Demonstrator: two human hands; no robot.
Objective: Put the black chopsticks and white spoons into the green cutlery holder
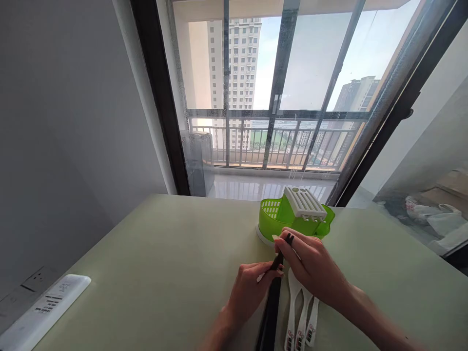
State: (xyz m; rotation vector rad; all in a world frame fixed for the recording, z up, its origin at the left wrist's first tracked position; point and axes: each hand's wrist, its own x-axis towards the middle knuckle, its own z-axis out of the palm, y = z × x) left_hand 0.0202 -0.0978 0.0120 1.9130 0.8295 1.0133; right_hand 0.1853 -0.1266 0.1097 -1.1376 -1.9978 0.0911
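Observation:
My left hand is closed, its thumb and fingers pinching dark chopsticks over the table. My right hand is closed around their upper part, and two dark ends poke out between its fingers. Below the hands, long black sticks, which look like more chopsticks, lie along the table; whether they join the held ones is hidden. Several white spoons with printed labels lie side by side under and beside my right wrist. Just beyond my right hand stands a green utensil caddy with a white slotted top.
The pale green table reaches the glass doors at the back. A white power strip lies at the left edge near a grey wall. Past the glass are a balcony railing and tall buildings.

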